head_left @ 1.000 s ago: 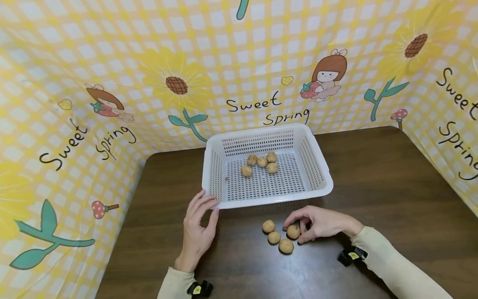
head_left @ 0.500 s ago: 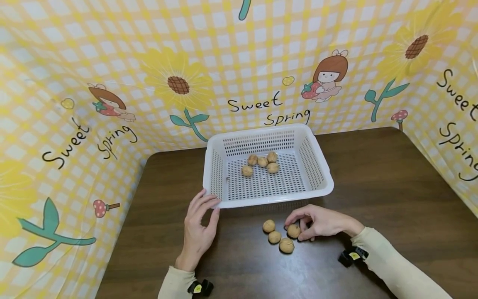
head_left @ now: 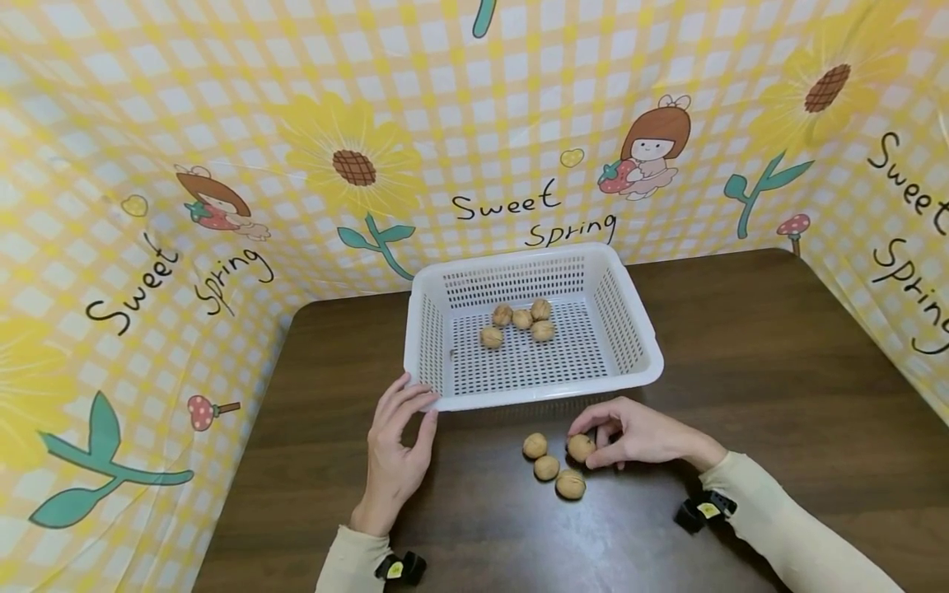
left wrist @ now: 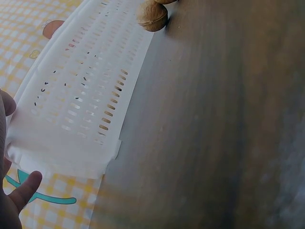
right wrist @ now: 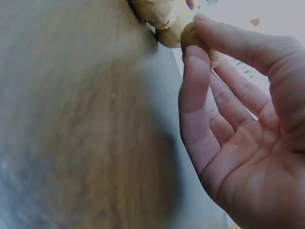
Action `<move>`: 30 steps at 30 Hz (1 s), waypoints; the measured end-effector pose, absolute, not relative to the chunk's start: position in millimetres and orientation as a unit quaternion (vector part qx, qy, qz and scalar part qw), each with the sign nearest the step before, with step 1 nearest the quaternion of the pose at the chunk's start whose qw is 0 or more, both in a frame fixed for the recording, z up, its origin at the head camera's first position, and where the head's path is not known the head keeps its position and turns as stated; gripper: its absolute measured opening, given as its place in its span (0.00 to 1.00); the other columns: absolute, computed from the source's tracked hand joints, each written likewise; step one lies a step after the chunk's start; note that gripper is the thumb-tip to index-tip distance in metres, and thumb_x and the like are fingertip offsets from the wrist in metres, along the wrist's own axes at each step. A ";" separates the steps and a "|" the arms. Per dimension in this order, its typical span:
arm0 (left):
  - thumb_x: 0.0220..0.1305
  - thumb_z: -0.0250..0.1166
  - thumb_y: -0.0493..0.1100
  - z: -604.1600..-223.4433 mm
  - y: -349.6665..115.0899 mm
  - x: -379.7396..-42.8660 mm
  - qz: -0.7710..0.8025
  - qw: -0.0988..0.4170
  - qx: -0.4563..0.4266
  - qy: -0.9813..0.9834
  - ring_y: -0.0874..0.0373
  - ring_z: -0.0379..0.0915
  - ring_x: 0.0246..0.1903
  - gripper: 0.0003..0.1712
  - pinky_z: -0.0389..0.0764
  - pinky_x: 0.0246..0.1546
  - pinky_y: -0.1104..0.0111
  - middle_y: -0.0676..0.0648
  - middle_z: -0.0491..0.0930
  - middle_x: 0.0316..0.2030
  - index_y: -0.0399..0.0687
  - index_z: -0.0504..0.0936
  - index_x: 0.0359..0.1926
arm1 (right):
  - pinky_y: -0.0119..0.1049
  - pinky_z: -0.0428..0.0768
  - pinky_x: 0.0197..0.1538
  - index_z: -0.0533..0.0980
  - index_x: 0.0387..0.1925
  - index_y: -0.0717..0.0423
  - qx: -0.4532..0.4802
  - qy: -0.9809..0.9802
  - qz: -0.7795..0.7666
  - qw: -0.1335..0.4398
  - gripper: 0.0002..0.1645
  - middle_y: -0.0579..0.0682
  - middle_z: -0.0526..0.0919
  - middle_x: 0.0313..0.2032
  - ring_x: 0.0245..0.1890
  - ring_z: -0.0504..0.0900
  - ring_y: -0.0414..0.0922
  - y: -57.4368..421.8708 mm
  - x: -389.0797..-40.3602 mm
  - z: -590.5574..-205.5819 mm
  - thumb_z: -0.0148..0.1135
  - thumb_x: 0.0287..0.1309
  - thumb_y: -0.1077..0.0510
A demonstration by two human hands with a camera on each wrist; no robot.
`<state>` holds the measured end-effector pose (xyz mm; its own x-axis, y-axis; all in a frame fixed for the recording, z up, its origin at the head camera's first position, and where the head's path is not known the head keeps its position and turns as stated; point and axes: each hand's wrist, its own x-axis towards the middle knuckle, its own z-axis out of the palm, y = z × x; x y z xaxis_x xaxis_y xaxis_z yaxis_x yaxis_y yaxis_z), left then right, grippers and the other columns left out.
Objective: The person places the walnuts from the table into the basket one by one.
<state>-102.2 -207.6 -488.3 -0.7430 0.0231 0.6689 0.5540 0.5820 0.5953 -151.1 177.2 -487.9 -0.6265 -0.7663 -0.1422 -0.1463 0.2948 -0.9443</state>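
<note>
we are pinching a walnut in front of the white basket.
our right hand is holding it between thumb and fingertips, just beside three loose walnuts lying on the dark table; our left hand is resting its loosely spread fingers on the basket's near left corner, while five walnuts are sitting inside.
</note>
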 end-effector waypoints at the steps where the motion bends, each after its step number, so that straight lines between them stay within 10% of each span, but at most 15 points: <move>1: 0.66 0.69 0.30 -488.4 -207.6 -102.3 -0.423 0.314 -0.173 -0.832 0.39 0.71 0.71 0.15 0.65 0.79 0.68 0.41 0.87 0.54 0.47 0.91 0.50 | 0.38 0.86 0.25 0.83 0.59 0.55 -0.306 0.747 -0.509 0.300 0.23 0.50 0.87 0.28 0.23 0.83 0.38 176.9 -150.8 -486.2 0.76 0.62 0.58; 8: 0.67 0.69 0.31 -486.8 -206.5 -101.3 -0.425 0.309 -0.167 -0.834 0.40 0.70 0.72 0.14 0.65 0.79 0.67 0.42 0.87 0.54 0.47 0.91 0.50 | 0.38 0.83 0.22 0.83 0.57 0.56 -0.316 0.749 -0.518 0.265 0.22 0.54 0.87 0.26 0.20 0.84 0.47 172.6 -147.2 -471.6 0.76 0.63 0.58; 15: 0.67 0.70 0.30 -487.1 -206.4 -101.7 -0.425 0.313 -0.168 -0.833 0.40 0.71 0.72 0.14 0.65 0.79 0.67 0.41 0.87 0.54 0.47 0.91 0.50 | 0.32 0.78 0.21 0.85 0.57 0.58 -0.327 0.740 -0.542 0.227 0.20 0.46 0.85 0.25 0.19 0.77 0.35 167.3 -141.0 -457.4 0.75 0.64 0.59; 24: 0.67 0.70 0.32 -486.0 -205.4 -99.9 -0.422 0.304 -0.167 -0.837 0.41 0.70 0.72 0.14 0.66 0.79 0.66 0.42 0.87 0.55 0.48 0.91 0.51 | 0.34 0.78 0.17 0.84 0.58 0.63 -0.333 0.727 -0.567 0.199 0.21 0.62 0.84 0.23 0.16 0.78 0.57 164.9 -137.8 -444.0 0.74 0.64 0.63; 30: 0.67 0.70 0.31 -486.6 -206.0 -99.9 -0.422 0.308 -0.168 -0.836 0.41 0.70 0.72 0.14 0.65 0.79 0.69 0.42 0.87 0.55 0.48 0.91 0.51 | 0.32 0.78 0.20 0.83 0.57 0.64 -0.332 0.745 -0.558 0.153 0.20 0.45 0.84 0.25 0.18 0.77 0.41 161.2 -137.4 -423.0 0.73 0.65 0.63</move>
<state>-99.9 -206.0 -486.6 -0.7534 0.0206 0.6572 0.5411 0.5874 0.6019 -137.4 161.2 -423.0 -0.7326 -0.6655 0.1425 -0.3241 0.1570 -0.9329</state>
